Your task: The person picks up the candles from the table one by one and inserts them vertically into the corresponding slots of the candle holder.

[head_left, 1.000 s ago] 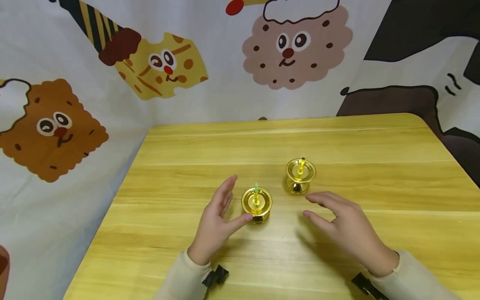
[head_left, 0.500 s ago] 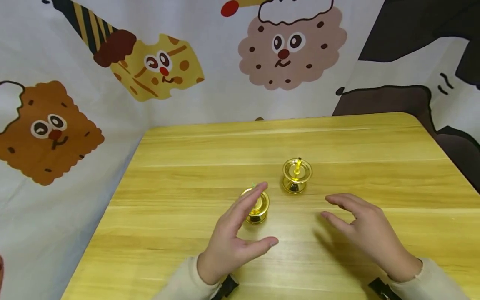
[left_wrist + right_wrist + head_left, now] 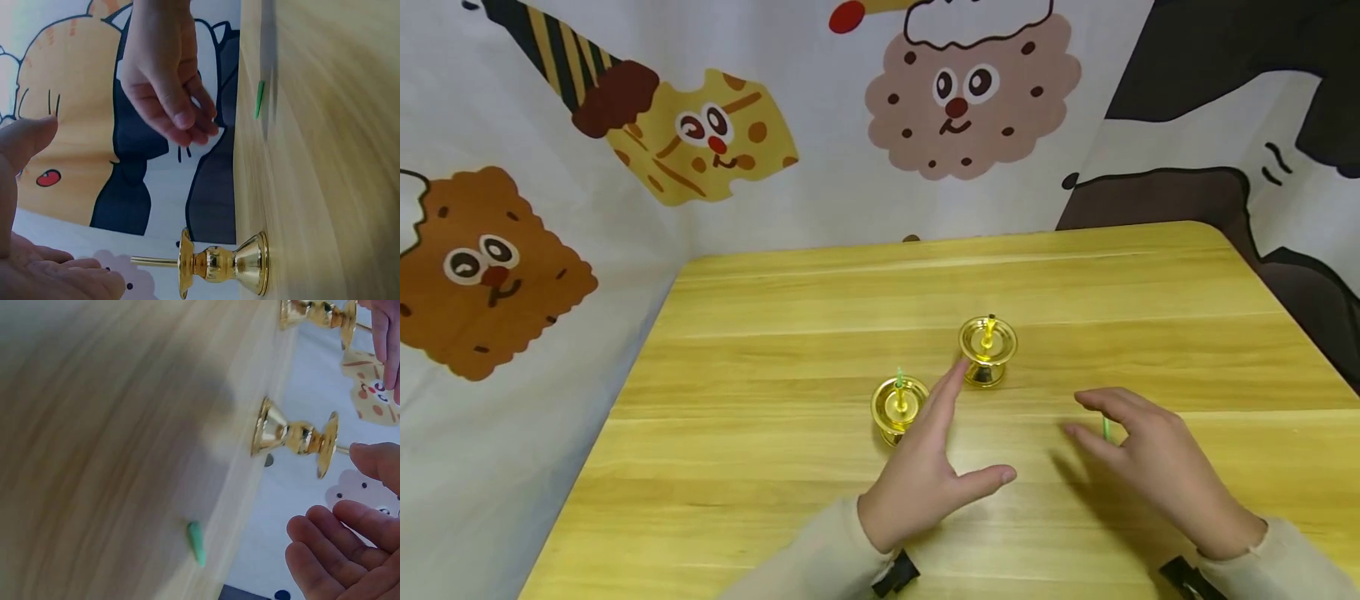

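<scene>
Two small gold candlesticks stand upright on the wooden table. The nearer one [image 3: 889, 405] has a green tip [image 3: 899, 377] poking from its central tube; the farther one [image 3: 988, 340] shows a dark top on its tube. My left hand [image 3: 925, 467] is held up with fingers straight and thumb spread, partly covering the nearer candlestick, its fingertips overlapping the farther one's edge in the head view. My right hand [image 3: 1157, 462] hovers farther right, fingers gently bent, thumb apart, holding nothing. Below it a short green stick [image 3: 195, 543] lies on the table, seen between thumb and forefinger from the head.
The wooden table [image 3: 760, 467] has a rounded far right corner. A white curtain [image 3: 820, 200] printed with cartoon biscuits and cheese hangs behind it and along its left side. Black straps [image 3: 897, 575] sit at both sleeve cuffs.
My left hand has moved right, from the nearer candlestick's left side across its front. My right hand has shifted right, away from the candlesticks. The green stick has come into sight beneath it.
</scene>
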